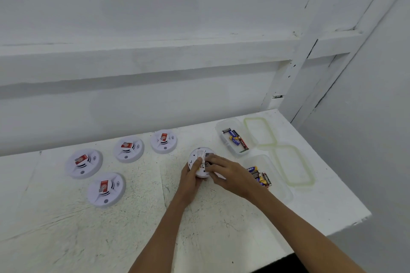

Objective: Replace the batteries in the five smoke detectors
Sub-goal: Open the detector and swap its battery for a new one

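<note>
A white smoke detector (199, 154) lies back side up near the middle of the table, its label and battery bay facing me. My left hand (190, 178) grips its near left edge. My right hand (230, 173) rests over its right side, fingertips at the battery bay; whether they pinch a battery is hidden. Several more detectors lie face up with red stickers: one at the far left (83, 163), one in front of it (106, 189), one behind (128, 149), and one closer to the centre (163, 141).
A clear tub with batteries (235, 137) stands at the back right; a second tub with batteries (263, 176) sits just right of my right hand. Two green-rimmed lids (259, 132) (292, 165) lie beside them. The table's edge (346, 228) runs close on the right.
</note>
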{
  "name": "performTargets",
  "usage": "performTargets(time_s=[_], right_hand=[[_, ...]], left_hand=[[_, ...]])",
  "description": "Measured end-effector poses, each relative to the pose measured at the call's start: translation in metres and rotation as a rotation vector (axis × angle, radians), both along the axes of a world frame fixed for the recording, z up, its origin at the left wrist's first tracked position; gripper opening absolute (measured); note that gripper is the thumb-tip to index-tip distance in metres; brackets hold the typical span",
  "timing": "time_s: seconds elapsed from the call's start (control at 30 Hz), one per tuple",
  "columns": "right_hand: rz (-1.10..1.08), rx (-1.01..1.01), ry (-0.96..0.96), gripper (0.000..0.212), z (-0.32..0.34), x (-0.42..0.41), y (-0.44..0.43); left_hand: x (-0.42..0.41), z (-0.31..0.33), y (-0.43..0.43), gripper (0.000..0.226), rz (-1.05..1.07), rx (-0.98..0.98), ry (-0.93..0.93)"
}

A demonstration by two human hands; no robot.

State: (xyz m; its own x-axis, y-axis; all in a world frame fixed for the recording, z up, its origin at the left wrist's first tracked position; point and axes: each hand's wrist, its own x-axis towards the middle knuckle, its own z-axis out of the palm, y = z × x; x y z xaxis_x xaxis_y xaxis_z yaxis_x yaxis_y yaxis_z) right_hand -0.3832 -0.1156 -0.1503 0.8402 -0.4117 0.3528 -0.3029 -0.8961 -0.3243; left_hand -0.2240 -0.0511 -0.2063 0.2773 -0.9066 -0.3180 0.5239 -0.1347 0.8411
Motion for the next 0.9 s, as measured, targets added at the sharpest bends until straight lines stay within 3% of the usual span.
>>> performTargets(time_s=[0.13, 0.27, 0.37, 0.43, 0.63, 0.9], right_hand=[[-0.089, 0.095, -0.077, 0.026, -0.005, -0.006, 0.007], [-0.360, 0.395, -0.382, 0.022, 0.007, -0.006, 0.017], [-0.639, 0.430, -0.616, 0.019, 0.013, -0.015, 0.016], [-0.792, 0.397, -0.654, 0.015, 0.013, -0.028, 0.010], [-1.080, 0.445, -0.297, 0.021, -0.002, -0.068, -0.007], [-1.126, 0.297, 0.034, 0.029, -0.013, -0.070, -0.007]], left_hand=[[0.001, -0.002, -0.001, 0.038, -0.004, 0.030, -0.047], [-0.003, -0.001, -0.001, 0.042, -0.013, 0.011, -0.077], [-0.002, 0.000, 0.000, 0.031, 0.012, 0.014, -0.040], [-0.002, 0.001, 0.000, 0.028, 0.012, 0.011, -0.025], [-0.002, 0.002, 0.000, 0.031, 0.004, 0.012, -0.006], [-0.002, 0.005, 0.001, 0.029, 0.007, 0.000, 0.019]])
